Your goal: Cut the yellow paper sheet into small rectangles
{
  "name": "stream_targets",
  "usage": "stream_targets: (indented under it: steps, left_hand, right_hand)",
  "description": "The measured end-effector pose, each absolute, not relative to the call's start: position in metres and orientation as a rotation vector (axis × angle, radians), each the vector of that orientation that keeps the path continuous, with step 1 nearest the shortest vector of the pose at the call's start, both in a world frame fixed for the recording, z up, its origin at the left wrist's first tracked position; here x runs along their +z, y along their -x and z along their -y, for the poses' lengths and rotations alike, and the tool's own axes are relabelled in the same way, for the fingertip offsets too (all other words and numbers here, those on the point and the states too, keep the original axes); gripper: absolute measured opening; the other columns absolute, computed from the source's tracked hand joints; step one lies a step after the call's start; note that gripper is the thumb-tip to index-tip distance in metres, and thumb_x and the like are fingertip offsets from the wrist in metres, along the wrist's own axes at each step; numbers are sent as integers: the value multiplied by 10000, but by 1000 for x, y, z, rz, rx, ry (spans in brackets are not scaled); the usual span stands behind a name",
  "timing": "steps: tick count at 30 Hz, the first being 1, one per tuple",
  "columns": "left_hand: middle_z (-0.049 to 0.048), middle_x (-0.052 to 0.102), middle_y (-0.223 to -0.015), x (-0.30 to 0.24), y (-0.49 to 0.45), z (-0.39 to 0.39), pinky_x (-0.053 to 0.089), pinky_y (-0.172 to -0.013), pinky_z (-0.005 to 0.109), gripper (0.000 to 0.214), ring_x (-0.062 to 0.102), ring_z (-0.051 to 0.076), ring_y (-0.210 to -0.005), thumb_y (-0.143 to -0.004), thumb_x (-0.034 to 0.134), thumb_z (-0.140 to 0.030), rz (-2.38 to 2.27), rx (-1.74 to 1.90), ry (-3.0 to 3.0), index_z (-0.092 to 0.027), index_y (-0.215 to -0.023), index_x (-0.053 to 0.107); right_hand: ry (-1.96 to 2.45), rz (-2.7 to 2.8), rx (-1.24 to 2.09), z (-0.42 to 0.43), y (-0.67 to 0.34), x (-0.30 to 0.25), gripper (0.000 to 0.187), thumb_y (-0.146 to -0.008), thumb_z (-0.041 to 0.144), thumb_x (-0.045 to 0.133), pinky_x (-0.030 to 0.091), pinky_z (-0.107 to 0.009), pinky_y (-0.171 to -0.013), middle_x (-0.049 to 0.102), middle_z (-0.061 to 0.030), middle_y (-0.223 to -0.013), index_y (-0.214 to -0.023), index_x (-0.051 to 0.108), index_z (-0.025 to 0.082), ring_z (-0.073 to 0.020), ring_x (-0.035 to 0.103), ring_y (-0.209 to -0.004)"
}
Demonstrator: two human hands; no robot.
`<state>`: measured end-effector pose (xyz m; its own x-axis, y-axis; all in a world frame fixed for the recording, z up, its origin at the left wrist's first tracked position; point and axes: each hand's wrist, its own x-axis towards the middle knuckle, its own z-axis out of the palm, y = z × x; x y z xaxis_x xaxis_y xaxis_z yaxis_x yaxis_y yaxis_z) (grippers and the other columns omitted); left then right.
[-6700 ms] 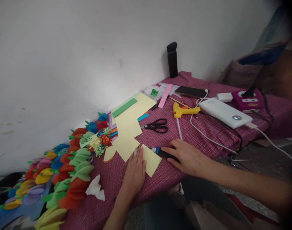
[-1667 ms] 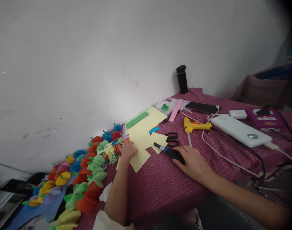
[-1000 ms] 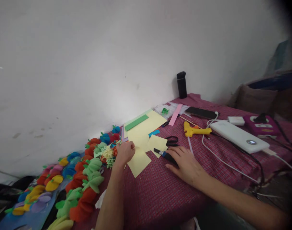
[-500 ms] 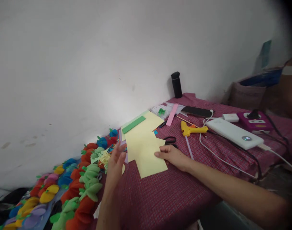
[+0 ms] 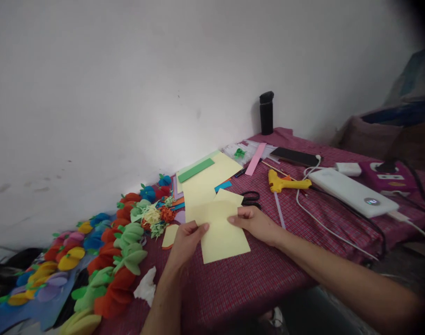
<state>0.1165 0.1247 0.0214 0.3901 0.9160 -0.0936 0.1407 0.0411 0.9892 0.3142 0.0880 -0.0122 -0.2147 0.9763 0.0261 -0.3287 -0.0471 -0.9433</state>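
Both hands hold a pale yellow sheet of paper (image 5: 221, 235) just above the red checked tablecloth (image 5: 254, 279). My left hand (image 5: 185, 241) pinches its left edge with thumb and fingers. My right hand (image 5: 255, 223) grips its upper right edge. Behind it lie more yellow sheets (image 5: 207, 184) with a green strip (image 5: 196, 170) on top. Black scissors (image 5: 250, 198) lie partly hidden behind the held sheet and my right hand.
Colourful paper flowers (image 5: 118, 246) run along the wall at left, with a crumpled white tissue (image 5: 147, 287) nearby. A yellow glue gun (image 5: 285, 183), white power bank (image 5: 352, 191), phone (image 5: 295, 157), pink strip (image 5: 255, 159), purple device (image 5: 388, 177) and black bottle (image 5: 267, 113) lie further back.
My right hand let go of the dark marker it rested on and took up the yellow sheet. My left hand came away from the flowers and now pinches the sheet's left edge.
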Motion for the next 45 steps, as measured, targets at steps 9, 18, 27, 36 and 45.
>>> stream_targets:
  steps: [9,18,27,36,45]
  left_hand:
    - [10,648,-635,28,-114,-124,413,-514,219,149,566,118,-518,-632,638,-243,-978,863,-1196,-167,-757,665]
    - [63,650,-868,28,-120,-122,474,-627,296,585,613,180,-695,-661,631,-343,-914,777,-1299,-189,-1180,407]
    - [17,653,-738,22,-119,-126,474,-572,262,572,603,146,-606,-616,690,-307,-992,866,-1276,-188,-1120,448]
    - [27,654,-734,20,-119,-128,464,-577,251,524,601,139,-605,-602,705,-294,-1022,831,-1251,-164,-1061,489]
    - [23,643,-772,21,-118,-128,439,-573,229,382,586,133,-638,-596,691,-371,-1100,773,-1320,-164,-896,575]
  right_hand:
    - [897,1055,1458,-88,-316,-11,139,-686,188,503,387,-245,-589,621,2,-698,-729,635,183,-114,526,-608]
    - [1074,1495,1009,-82,-318,-5,195,-759,325,475,378,-262,-635,577,-18,-764,-794,600,179,-148,501,-706]
    - [1031,1301,1232,-92,-312,-18,441,-699,315,579,269,-207,-452,358,87,-524,-1074,370,211,-77,350,-452]
    - [1038,1329,1218,-92,-314,-17,401,-730,298,548,224,-212,-440,337,81,-532,-1083,390,192,-72,304,-456]
    - [1008,1372,1262,-92,-312,-22,461,-714,299,573,242,-202,-440,365,88,-536,-1113,367,194,-68,330,-458]
